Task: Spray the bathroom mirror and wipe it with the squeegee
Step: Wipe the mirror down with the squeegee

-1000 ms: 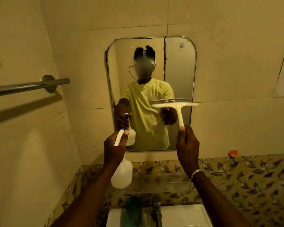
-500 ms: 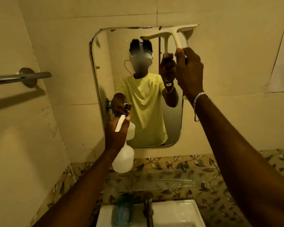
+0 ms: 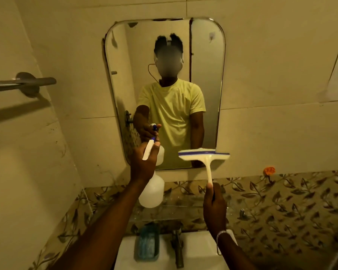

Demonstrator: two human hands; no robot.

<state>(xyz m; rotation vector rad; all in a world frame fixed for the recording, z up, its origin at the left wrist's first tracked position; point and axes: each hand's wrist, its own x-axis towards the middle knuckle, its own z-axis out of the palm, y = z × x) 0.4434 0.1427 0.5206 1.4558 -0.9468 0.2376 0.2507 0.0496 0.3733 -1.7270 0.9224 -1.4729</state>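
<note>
A rounded wall mirror (image 3: 205,78) hangs straight ahead and reflects a person in a yellow shirt. My left hand (image 3: 143,164) grips the neck of a white spray bottle (image 3: 152,191), its blue-tipped nozzle pointing at the mirror's lower left. My right hand (image 3: 215,205) holds the bottom end of a white squeegee (image 3: 204,152). Its blue-edged blade lies level across the mirror's lower right corner; whether it touches the glass, I cannot tell.
A white sink (image 3: 199,256) with a metal tap (image 3: 178,248) and a teal soap dish (image 3: 147,244) sits below. A glass shelf (image 3: 183,209) runs under the mirror. A metal towel bar (image 3: 21,82) juts out at left. An orange hook (image 3: 269,170) sticks on the right wall.
My right hand has drawn the squeegee from the mirror's top right edge down to its lower right corner. The left hand with the bottle stays in place.
</note>
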